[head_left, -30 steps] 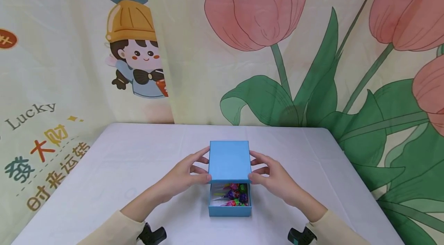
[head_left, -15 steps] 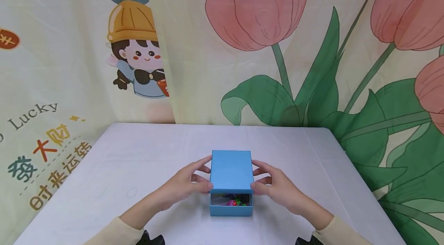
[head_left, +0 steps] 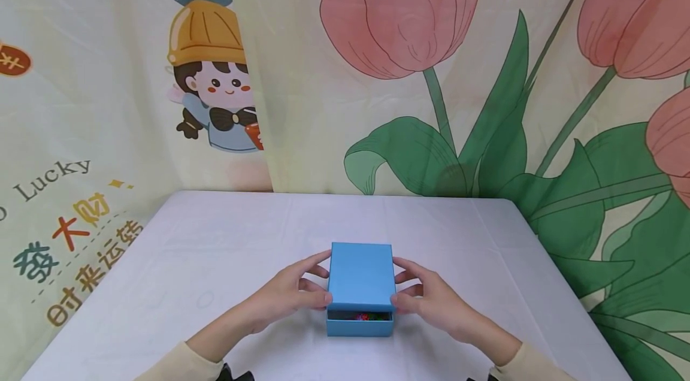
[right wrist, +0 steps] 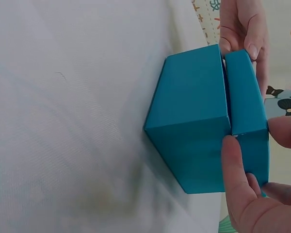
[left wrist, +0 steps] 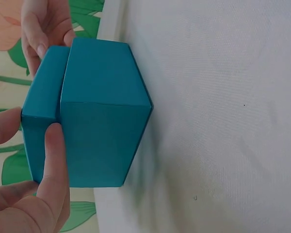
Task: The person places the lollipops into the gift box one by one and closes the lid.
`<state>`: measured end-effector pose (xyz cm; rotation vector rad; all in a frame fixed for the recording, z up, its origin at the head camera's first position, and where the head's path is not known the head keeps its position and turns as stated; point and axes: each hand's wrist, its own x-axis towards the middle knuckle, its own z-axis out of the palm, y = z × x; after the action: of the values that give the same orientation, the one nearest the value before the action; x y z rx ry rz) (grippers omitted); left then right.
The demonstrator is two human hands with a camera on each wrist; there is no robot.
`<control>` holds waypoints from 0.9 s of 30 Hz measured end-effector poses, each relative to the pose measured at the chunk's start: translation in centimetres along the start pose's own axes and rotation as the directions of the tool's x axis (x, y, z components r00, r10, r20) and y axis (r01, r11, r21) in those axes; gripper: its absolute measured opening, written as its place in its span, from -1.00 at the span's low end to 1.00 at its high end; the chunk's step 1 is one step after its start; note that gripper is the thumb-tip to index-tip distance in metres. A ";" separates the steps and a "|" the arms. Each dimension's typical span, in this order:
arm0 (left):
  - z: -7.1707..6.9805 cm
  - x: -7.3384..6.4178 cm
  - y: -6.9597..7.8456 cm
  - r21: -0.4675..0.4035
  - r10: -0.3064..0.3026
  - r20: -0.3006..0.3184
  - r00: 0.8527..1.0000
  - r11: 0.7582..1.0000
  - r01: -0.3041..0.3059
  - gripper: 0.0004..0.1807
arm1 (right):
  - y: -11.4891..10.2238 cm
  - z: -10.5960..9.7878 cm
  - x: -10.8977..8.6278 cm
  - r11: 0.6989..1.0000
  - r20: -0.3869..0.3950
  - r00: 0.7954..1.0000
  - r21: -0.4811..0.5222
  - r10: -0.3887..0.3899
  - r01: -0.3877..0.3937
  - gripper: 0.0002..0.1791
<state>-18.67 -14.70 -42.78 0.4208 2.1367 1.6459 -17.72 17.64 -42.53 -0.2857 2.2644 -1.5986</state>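
A blue lid point(head_left: 361, 276) sits over the blue box point(head_left: 359, 327), covering most of its top. Through a narrow gap at the near side, a little of the bright wrapped lollipops point(head_left: 368, 316) inside shows. My left hand point(head_left: 288, 288) holds the lid's left side, thumb near the front corner and fingers farther back. On the opposite side my right hand point(head_left: 433, 297) grips it the same way. In the left wrist view the lid point(left wrist: 46, 80) lies close against the rim of the box point(left wrist: 106, 73); one fingertip touches the box wall just below the seam.
The box stands on a table with a white cloth point(head_left: 242, 225), toward its near edge. Behind it hangs a printed backdrop point(head_left: 302, 129) with tulips and a cartoon figure. Black wrist cameras point(head_left: 234, 375) show at the sleeves.
Both hands have brought the lid toward the near side and down over the box. The opening at the front has narrowed, hiding most of the lollipops. The box has stayed in place.
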 end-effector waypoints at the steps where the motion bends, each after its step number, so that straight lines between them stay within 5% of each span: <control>1: 0.0 0.0 -0.1 0.001 0.000 -0.001 1.000 1.000 0.000 -0.01 | 0.0 0.0 0.0 1.000 0.000 1.000 -0.001 0.001 -0.001 -0.11; 27: 0.1 -0.6 -0.4 0.031 -0.057 0.019 0.998 0.998 0.057 0.05 | 0.4 0.0 -0.7 0.999 0.073 0.997 0.036 -0.006 0.003 -0.03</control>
<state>-18.12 -14.98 -43.07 0.3807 2.1419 1.5729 -17.08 18.00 -42.76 -0.3343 2.1799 -1.6026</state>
